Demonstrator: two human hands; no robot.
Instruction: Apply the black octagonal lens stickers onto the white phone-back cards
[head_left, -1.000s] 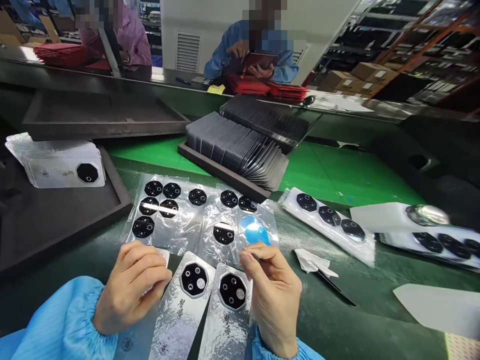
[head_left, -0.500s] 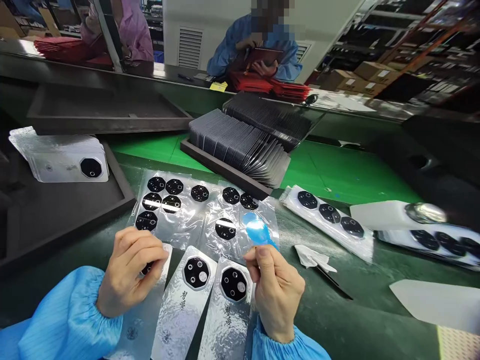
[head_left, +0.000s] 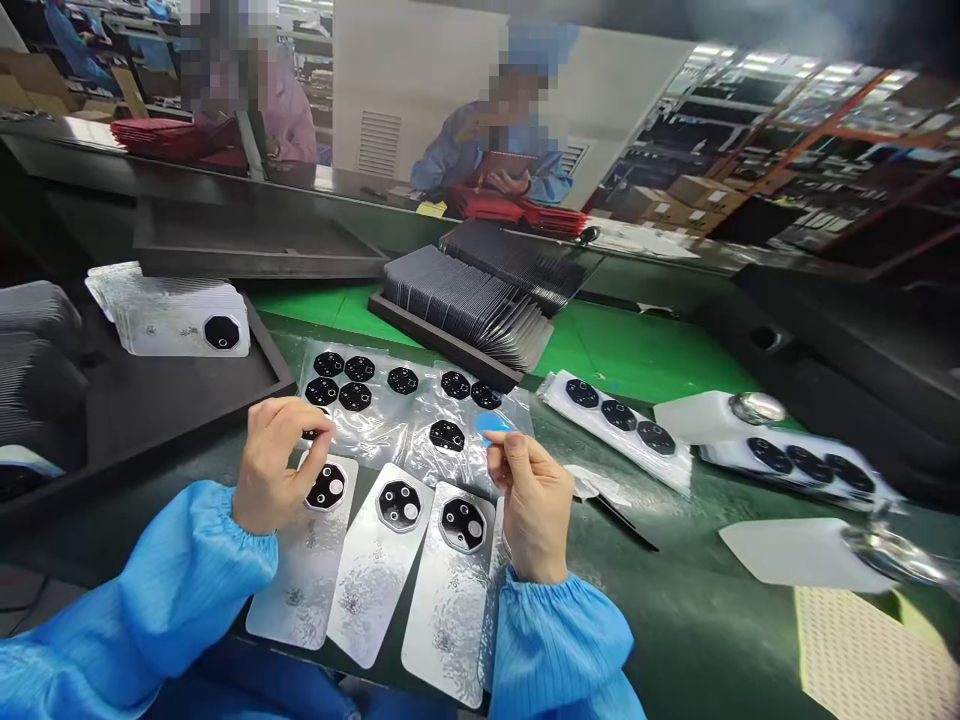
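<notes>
Several silvery back panels lie side by side near the front edge, among them a left panel (head_left: 296, 590), a middle panel (head_left: 379, 580) and a right panel (head_left: 450, 600), each with a black octagonal camera area. My left hand (head_left: 277, 465) is pinched above the top of the left panel; anything between its fingertips is too small to make out. My right hand (head_left: 534, 505) is pinched at a blue film piece (head_left: 491, 424), over the right edge of the panels. Behind them lie clear plastic sheets (head_left: 386, 430) bearing black octagonal pieces (head_left: 447, 436).
Tweezers (head_left: 626, 522) lie by a white wipe at right, with a bagged strip (head_left: 619, 415) behind. A black tray (head_left: 180, 400) holds stacked panels (head_left: 180, 315). A rack of dark plates (head_left: 465, 300) stands at centre back. Two people sit across the bench.
The view has shifted and tilted up. My left hand has moved up off the left panel, baring its camera area. My right hand now covers more of the blue film.
</notes>
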